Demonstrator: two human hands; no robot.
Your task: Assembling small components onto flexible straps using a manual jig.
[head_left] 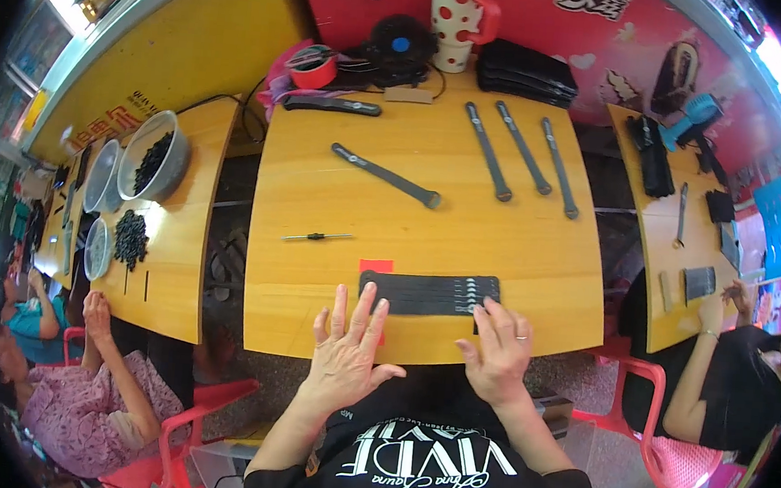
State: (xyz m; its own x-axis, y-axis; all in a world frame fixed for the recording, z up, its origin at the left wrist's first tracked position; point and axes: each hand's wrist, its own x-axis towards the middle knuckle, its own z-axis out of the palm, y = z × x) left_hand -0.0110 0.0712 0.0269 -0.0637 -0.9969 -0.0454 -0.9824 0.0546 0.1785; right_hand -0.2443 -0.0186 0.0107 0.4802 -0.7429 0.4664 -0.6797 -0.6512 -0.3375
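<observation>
A flat black rectangular piece [414, 294], ribbed lengthwise with a row of pale marks near its right end, lies near the front edge of the table. My left hand [345, 351] is open, fingers spread, its fingertips at the lower left of this piece. At the other end, the fingers of my right hand [499, 346] rest on the right edge, with the thumb held apart; a ring is on one finger. Under the piece's upper left corner, a red patch [377, 266] shows. A thin double-ended rod with a dark middle [317, 236] lies farther left.
Dark flat strips with rounded ends, one alone [387, 176] and three at the right [523, 148], lie beyond. At the back stand a dotted tumbler [451, 29], black pouches [526, 71] and a red tape roll [312, 71]. People sit at both side tables; bowls [171, 176] stand left.
</observation>
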